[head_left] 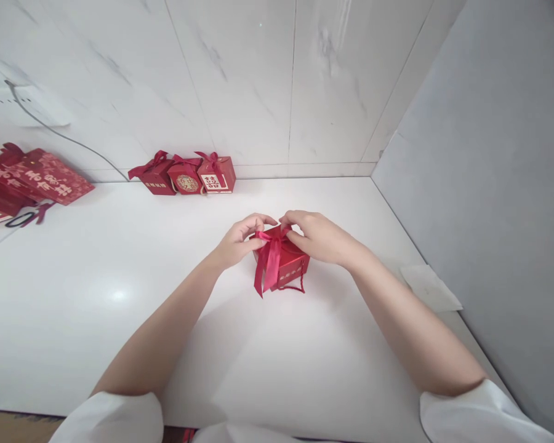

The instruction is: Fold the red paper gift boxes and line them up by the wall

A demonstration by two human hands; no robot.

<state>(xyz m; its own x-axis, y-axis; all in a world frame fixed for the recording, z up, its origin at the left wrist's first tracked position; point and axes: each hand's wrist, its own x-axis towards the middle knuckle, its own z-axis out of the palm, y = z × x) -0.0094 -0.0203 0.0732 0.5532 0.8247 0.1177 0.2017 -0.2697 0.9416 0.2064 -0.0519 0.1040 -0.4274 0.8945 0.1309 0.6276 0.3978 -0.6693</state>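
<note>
A small red gift box [295,267] stands on the white table in front of me, with a red cord handle hanging down its near side. Across its top runs a red ribbon [272,264], tied at the middle, its two tails draping over the front. My left hand [240,241] pinches a loop of the ribbon at the left of the knot, forefinger stretched over the box top. From the right, my right hand [311,234] grips the ribbon's other loop between thumb and fingers. Part of the box top is hidden behind my fingers.
Three red boxes with ribbon bows [187,177] stand in a row against the tiled wall. At the far left are flat red printed bags [50,176] and scissors [21,219]. A grey cable [69,138] hangs down the wall. Some white paper [430,288] lies at the right edge.
</note>
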